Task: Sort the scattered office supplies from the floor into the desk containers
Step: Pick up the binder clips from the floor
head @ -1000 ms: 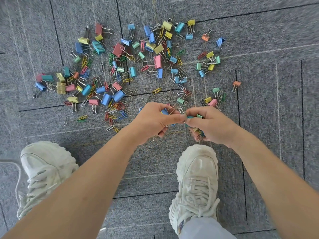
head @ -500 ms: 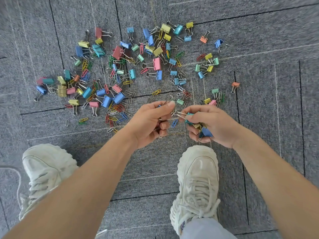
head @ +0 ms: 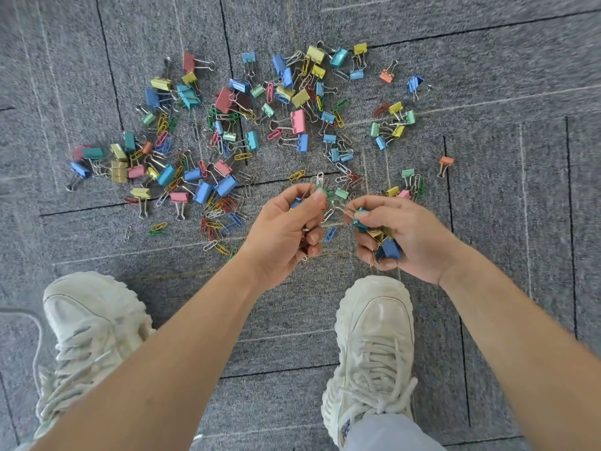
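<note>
Coloured binder clips [head: 299, 121] and paper clips [head: 224, 209] lie scattered over the grey carpet ahead of me. My left hand [head: 286, 232] is curled round a small bunch of paper clips, with a blue one showing by the thumb. My right hand [head: 393, 236] grips several binder clips [head: 385, 244], teal, gold and blue, and pinches a wire handle between thumb and forefinger. The two hands hover close together just above the near edge of the pile.
My two white sneakers [head: 374, 336] stand on the carpet tiles [head: 504, 157] below the hands, the left one [head: 94, 327] further out. No desk container shows in this view.
The hands have drawn slightly apart, after touching a second ago. The right hand has turned so more of the held binder clips show.
</note>
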Demonstrator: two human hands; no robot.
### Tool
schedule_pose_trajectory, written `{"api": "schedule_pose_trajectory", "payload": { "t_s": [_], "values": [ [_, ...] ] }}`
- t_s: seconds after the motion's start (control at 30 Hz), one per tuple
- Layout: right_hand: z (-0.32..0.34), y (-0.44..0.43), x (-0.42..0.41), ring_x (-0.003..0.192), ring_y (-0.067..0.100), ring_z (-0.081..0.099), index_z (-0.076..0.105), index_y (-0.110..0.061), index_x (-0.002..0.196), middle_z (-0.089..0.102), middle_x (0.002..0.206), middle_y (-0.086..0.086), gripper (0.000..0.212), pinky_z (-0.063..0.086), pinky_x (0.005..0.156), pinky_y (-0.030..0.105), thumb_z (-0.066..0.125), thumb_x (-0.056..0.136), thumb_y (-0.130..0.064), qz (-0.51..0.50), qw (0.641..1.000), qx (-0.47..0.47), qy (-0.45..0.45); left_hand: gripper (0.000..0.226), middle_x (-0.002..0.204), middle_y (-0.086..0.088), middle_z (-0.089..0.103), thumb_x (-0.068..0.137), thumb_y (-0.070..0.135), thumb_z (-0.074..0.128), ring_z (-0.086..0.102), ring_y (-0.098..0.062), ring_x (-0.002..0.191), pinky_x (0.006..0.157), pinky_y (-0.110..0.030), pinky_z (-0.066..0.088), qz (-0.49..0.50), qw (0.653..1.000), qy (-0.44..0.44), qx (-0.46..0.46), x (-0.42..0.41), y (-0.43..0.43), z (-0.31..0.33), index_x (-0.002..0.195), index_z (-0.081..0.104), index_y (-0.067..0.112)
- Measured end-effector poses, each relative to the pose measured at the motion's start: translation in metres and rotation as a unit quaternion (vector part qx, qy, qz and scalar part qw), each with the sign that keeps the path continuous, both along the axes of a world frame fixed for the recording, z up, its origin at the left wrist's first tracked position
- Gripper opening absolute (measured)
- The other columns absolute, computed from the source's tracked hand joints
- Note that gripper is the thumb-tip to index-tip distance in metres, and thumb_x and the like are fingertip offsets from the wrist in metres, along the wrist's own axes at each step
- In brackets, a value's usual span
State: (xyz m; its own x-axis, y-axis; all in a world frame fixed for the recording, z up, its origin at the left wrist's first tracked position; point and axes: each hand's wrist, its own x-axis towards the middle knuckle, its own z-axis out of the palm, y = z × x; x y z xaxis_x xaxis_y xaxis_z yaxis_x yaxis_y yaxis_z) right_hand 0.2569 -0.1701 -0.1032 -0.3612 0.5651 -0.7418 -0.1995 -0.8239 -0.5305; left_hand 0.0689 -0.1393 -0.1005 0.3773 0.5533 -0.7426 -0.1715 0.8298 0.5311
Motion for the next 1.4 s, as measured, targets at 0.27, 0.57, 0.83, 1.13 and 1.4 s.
{"api": "schedule_pose_trajectory", "payload": {
  "t_s": [0.27,0.57,0.83,1.13,1.4],
  "values": [
    [0.002,0.007,0.005,0.054,0.022,0.044,0.068,-0.013,0.087,0.045,0.057,0.006,0.021,0.015,0.04,0.025,0.049,0.094,-0.011,0.051,0.998,-0.013,-0.022,0.006,0.063,0.0,0.045,0.096,0.016,0.059,0.04,-0.011,0.046,0.042,-0.022,0.038,-0.069,0.996,0.047,0.042,-0.002,0.003,0.001,0.091,0.055,0.016],
    [0.003,0.013,0.008,0.05,0.016,0.043,0.06,-0.011,0.093,0.042,0.057,0.003,0.02,0.016,0.036,0.019,0.04,0.098,-0.011,0.087,0.99,-0.112,-0.023,0.011,0.055,0.0,0.049,0.096,0.02,0.06,0.045,-0.013,0.044,0.046,-0.025,0.041,-0.188,0.972,0.117,0.082,-0.009,0.011,0.002,0.091,0.06,0.01],
    [0.004,0.012,0.008,0.049,0.012,0.039,0.057,-0.011,0.088,0.039,0.056,-0.001,0.014,0.014,0.032,0.016,0.05,0.078,-0.018,0.044,0.975,-0.205,0.069,0.011,0.082,-0.007,0.074,0.091,0.016,0.066,0.043,-0.013,0.045,0.044,-0.026,0.041,-0.194,0.971,0.12,0.065,-0.009,0.016,0.006,0.098,0.071,0.01],
    [-0.003,0.003,0.007,0.045,0.008,0.042,0.058,-0.014,0.083,0.039,0.053,-0.005,0.01,0.022,0.029,0.013,0.049,0.079,-0.017,-0.04,0.956,-0.258,0.134,0.014,0.096,-0.027,0.071,0.088,0.005,0.068,0.042,-0.013,0.045,0.044,-0.025,0.04,-0.175,0.973,0.134,0.062,-0.011,0.011,0.003,0.099,0.075,0.012],
    [-0.004,0.006,0.02,0.049,0.01,0.041,0.054,-0.014,0.086,0.039,0.056,-0.004,0.008,0.018,0.032,0.014,0.051,0.08,-0.018,-0.042,0.963,-0.262,0.039,0.011,0.086,-0.01,0.076,0.091,0.009,0.067,0.046,-0.015,0.046,0.044,-0.026,0.044,-0.184,0.957,0.215,0.07,-0.024,0.014,-0.005,0.098,0.074,0.013]
  ]
}}
